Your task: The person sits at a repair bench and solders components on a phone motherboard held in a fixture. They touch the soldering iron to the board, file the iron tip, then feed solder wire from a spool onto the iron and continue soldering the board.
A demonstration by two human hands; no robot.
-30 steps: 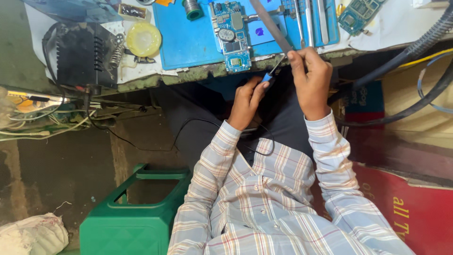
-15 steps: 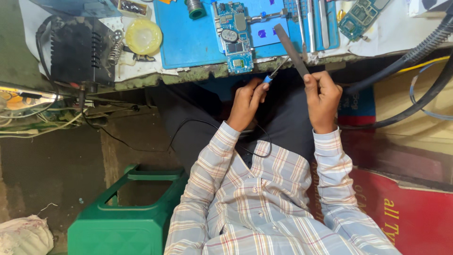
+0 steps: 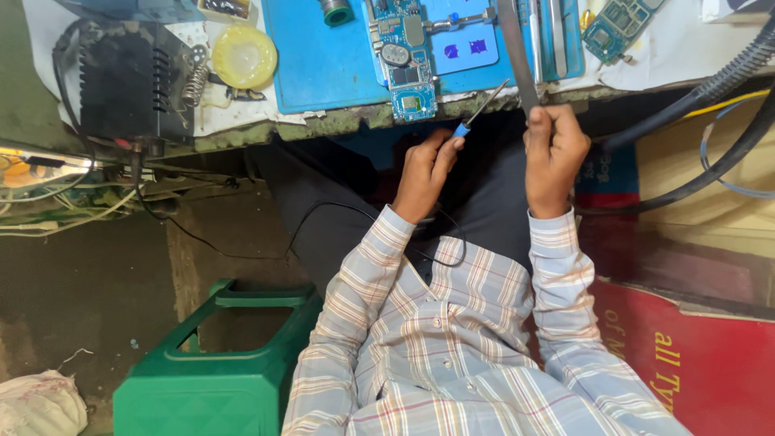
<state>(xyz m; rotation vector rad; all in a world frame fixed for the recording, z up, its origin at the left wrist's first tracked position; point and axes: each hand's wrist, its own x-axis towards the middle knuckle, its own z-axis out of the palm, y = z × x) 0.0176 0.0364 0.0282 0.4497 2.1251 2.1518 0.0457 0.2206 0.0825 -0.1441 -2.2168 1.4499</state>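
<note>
We hold a thin metal-shafted tool with a small blue collar (image 3: 476, 111) in our left hand (image 3: 426, 172), fingers pinched narrowly round its handle end just below the bench edge, its tip slanting up toward the blue-green printed circuit board (image 3: 401, 50); our right hand (image 3: 554, 157) is closed round the lower end of a long flat grey metal strip (image 3: 517, 52) that runs up across the blue rubber work mat (image 3: 319, 60); the board lies flat on that mat near the worn bench edge, the tool's tip just short of it. We judge the tool light, stiff and slim, apt to roll in the fingers, so best gripped close to the blue collar like a pen; the board looks thin and fragile, better held by its edges than its faces. To the left stand a black boxy power unit (image 3: 121, 77) and a round yellow tin (image 3: 244, 56); a green plastic stool (image 3: 218, 363) sits below.
</note>
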